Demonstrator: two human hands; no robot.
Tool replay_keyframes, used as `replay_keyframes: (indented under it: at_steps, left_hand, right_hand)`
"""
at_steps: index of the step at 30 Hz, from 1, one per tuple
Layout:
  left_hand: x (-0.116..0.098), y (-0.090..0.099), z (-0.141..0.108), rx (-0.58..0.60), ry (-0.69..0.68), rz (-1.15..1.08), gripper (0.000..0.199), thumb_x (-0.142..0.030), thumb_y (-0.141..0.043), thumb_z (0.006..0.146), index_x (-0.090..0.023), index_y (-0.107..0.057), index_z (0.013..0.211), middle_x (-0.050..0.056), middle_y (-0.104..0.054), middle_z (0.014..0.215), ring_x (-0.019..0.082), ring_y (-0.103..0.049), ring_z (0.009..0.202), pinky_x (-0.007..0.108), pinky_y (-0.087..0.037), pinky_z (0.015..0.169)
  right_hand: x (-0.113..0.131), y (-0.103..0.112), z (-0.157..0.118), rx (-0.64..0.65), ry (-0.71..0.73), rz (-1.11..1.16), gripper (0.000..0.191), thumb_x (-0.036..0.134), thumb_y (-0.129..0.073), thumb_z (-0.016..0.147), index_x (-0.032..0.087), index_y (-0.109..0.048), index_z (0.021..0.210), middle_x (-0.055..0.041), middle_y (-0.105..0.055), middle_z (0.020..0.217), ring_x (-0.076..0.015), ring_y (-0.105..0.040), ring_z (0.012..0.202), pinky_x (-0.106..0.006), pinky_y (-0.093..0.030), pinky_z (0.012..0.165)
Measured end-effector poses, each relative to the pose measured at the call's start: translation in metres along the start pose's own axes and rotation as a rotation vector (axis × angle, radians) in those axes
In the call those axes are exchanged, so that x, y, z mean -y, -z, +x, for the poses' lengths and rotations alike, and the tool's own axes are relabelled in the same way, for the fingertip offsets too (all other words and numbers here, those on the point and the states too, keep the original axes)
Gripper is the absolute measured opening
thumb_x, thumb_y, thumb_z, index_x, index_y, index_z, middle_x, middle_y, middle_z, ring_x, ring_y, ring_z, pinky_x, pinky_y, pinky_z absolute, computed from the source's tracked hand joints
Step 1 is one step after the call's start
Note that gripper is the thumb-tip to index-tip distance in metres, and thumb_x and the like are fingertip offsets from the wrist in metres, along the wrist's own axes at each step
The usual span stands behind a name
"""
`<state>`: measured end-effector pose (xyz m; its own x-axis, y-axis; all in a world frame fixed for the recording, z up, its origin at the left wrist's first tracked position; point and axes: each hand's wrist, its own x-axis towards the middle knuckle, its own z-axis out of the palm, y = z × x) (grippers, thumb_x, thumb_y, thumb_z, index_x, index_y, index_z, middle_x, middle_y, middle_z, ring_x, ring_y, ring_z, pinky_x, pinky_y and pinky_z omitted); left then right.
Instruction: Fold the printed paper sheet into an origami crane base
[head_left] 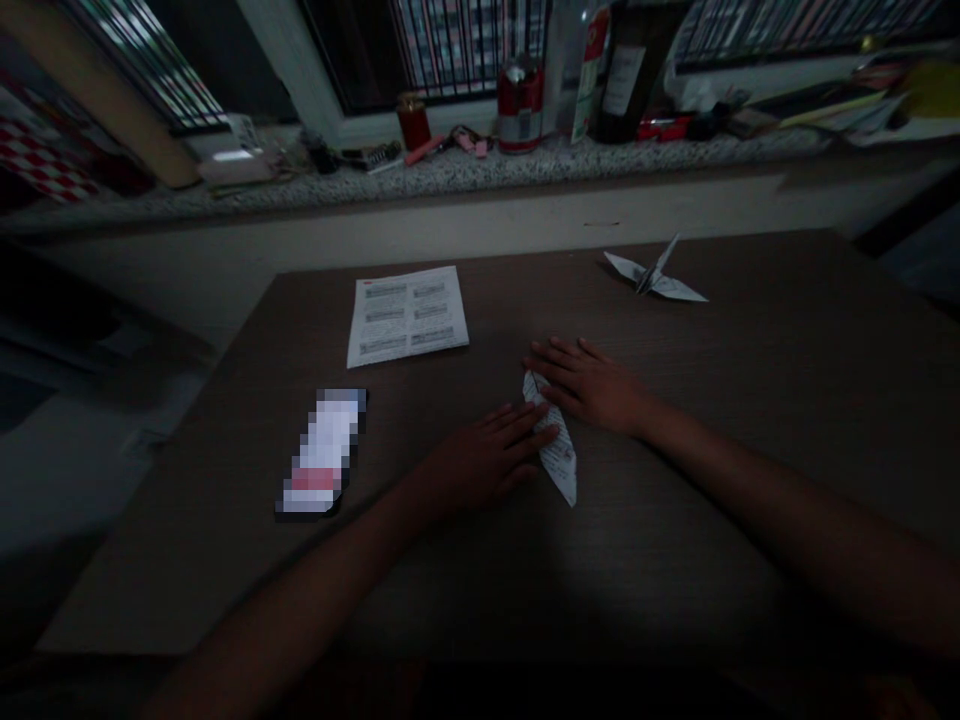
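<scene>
A narrow piece of folded printed paper [559, 455] lies flat on the dark wooden table [712, 540], pointed at its near end. My left hand [484, 455] reaches in from the left with fingers stretched out, their tips resting on the paper's left edge and middle. From the right, my right hand [589, 382] lies flat with spread fingers, its thumb side touching the paper's upper part. The fingers partly cover the far end of the paper.
A folded paper crane [654, 278] stands at the back right of the table. A printed sheet [409, 315] lies at the back left, with a phone [322, 450], its screen blurred, nearer. Behind, a stone windowsill [450, 170] holds a red can [520, 105], bottles and small items.
</scene>
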<state>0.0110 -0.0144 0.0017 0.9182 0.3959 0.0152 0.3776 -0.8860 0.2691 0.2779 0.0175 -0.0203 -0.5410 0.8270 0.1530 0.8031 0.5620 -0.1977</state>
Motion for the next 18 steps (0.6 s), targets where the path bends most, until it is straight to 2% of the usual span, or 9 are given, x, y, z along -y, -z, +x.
replay_keyframes:
  at_steps: [4,8,12,18]
  left_hand:
    - [-0.0018,0.0024,-0.0060,0.013,-0.066,-0.043,0.052,-0.040,-0.042,0.110,-0.028,-0.037,0.160,0.007,-0.020,0.172,0.026,-0.019,0.159,0.046,-0.024,0.129]
    - [-0.0040,0.0032,-0.0083,0.031,-0.085,-0.066,0.055,-0.042,-0.045,0.109,-0.027,-0.035,0.161,0.010,-0.019,0.172,0.028,-0.019,0.159,0.048,-0.025,0.128]
    - [-0.0062,0.0021,-0.0084,0.006,-0.091,-0.089,0.055,-0.046,-0.047,0.108,-0.031,-0.039,0.160,0.009,-0.011,0.173,0.032,-0.019,0.159,0.051,-0.026,0.128]
    - [-0.0094,0.0032,-0.0095,0.005,-0.069,-0.102,0.056,-0.047,-0.047,0.107,-0.032,-0.037,0.160,0.008,-0.012,0.173,0.031,-0.016,0.160,0.051,-0.025,0.128]
  right_hand:
    - [-0.0022,-0.0030,-0.0004,-0.002,-0.010,-0.003,0.055,0.048,-0.034,0.109,0.029,-0.038,0.161,-0.0056,-0.031,0.169,-0.0309,-0.028,0.156,-0.059,-0.023,0.125]
    - [-0.0025,-0.0036,-0.0010,-0.002,-0.014,0.002,0.055,0.049,-0.034,0.109,0.030,-0.036,0.161,-0.0054,-0.029,0.170,-0.0297,-0.026,0.156,-0.058,-0.022,0.126]
    - [0.0002,-0.0004,-0.0005,0.007,-0.015,0.004,0.055,0.048,-0.033,0.109,0.029,-0.037,0.161,-0.0062,-0.030,0.170,-0.0292,-0.026,0.156,-0.057,-0.021,0.126]
    - [0.0018,0.0015,-0.0012,-0.003,-0.013,0.010,0.067,0.059,-0.048,0.102,0.029,-0.037,0.161,-0.0092,-0.031,0.169,-0.0326,-0.027,0.156,-0.060,-0.022,0.125]
